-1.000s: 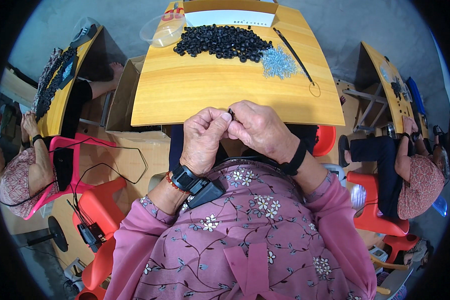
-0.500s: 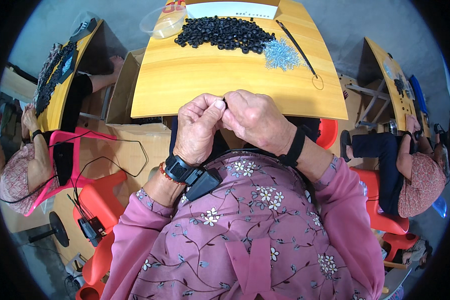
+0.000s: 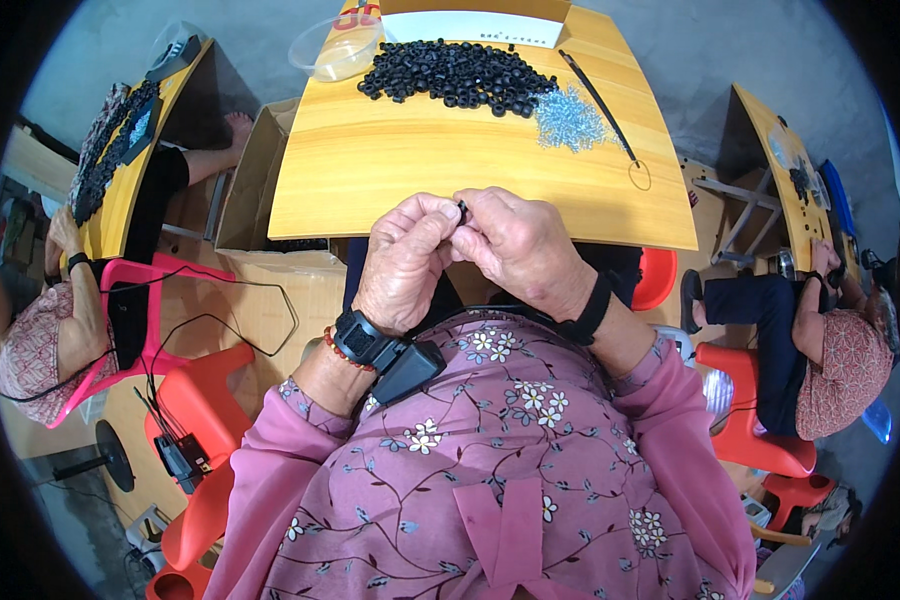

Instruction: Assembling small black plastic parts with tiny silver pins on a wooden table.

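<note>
A: Running L to R. What's sitting far L?

B: Item 1: co-worker in patterned top, sitting at a wooden side table w/ dark parts on it. Item 2: open cardboard box, standing just beside main table's L edge, crowding that side. Red chair below it, black cable looping over.

A: Main table?

B: Item 3: wooden table. Far end is carrying a clear plastic bowl, pile of black rings, heap of small clear-blue pieces, thin black rod w/ wire loop. Near half is lying bare, nothing blocking betw. piles and hands.

A: Hands?

B: Left hand and right hand are touching over table's near edge, fingertips pressed together, both pinching one small black ring. Black watch on L wrist, black band on R.

A: Far R?

B: Item 4: second co-worker sitting on red chair at another wooden table, well apart from main table; grey floor is showing betw. them.
</note>
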